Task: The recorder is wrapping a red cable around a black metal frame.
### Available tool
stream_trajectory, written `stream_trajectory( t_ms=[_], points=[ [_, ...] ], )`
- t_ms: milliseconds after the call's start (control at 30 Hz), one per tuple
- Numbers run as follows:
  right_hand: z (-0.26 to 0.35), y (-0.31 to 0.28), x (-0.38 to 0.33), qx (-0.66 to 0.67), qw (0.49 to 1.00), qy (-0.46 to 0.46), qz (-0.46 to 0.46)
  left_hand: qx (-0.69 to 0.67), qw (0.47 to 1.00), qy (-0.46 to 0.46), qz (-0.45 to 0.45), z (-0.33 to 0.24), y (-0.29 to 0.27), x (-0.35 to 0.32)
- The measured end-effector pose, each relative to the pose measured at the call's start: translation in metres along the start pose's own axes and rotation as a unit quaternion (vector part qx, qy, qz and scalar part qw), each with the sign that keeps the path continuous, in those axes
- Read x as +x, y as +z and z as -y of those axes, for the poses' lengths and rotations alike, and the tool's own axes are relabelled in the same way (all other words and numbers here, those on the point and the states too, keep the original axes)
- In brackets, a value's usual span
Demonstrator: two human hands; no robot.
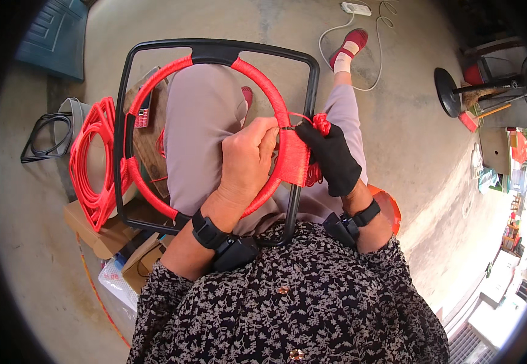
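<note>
A black square frame (312,79) with rounded corners rests across my lap, with a ring (262,77) inside it. Red cord covers most of the ring; bare black shows at its top and left. A broad red wrapped band (294,159) joins the ring to the frame's right bar. My bare left hand (246,156) is closed in a pinch on the ring's right side, just above this band. Opposite it, my black-gloved right hand (336,161) is closed on a bunched red cord (321,123), its fingertips against the bar. A thin strand runs from bunch to ring.
Red-wrapped frames (93,164) lean at the left beside bare black frames (46,136). Below them are cardboard boxes (90,227). A red-and-black phone (144,114) lies on a wooden stool (148,145). An orange bucket (391,209), a fan base (447,93) and a power strip (355,8) stand around.
</note>
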State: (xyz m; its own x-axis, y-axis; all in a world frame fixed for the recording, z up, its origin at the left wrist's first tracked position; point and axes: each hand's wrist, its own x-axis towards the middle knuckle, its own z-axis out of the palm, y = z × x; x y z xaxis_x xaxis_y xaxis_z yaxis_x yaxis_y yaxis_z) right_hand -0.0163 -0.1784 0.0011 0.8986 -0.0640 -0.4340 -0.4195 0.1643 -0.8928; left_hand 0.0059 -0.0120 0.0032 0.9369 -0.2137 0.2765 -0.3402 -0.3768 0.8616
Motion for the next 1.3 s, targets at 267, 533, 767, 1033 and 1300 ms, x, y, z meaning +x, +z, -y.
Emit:
stream_trajectory(
  t_ms=[267,533,767,1033,1300],
  points=[
    [-0.008,-0.005,0.002,0.013,0.999,-0.043,-0.018,-0.064,0.995,-0.074,0.011,-0.005,0.006,0.006],
    [0.004,-0.043,-0.003,0.001,0.991,0.043,0.125,-0.242,0.951,-0.186,0.043,-0.006,0.002,0.004],
    [-0.002,-0.062,-0.009,0.271,0.961,0.001,0.055,-0.277,0.933,-0.223,0.059,-0.007,0.000,0.003],
    [-0.010,-0.068,0.007,0.505,0.853,-0.047,0.126,-0.361,0.877,-0.309,0.074,-0.007,0.001,0.005],
    [-0.044,-0.076,0.011,0.413,0.906,0.025,0.090,-0.376,0.851,-0.340,0.135,-0.006,0.003,0.009]
  ],
)
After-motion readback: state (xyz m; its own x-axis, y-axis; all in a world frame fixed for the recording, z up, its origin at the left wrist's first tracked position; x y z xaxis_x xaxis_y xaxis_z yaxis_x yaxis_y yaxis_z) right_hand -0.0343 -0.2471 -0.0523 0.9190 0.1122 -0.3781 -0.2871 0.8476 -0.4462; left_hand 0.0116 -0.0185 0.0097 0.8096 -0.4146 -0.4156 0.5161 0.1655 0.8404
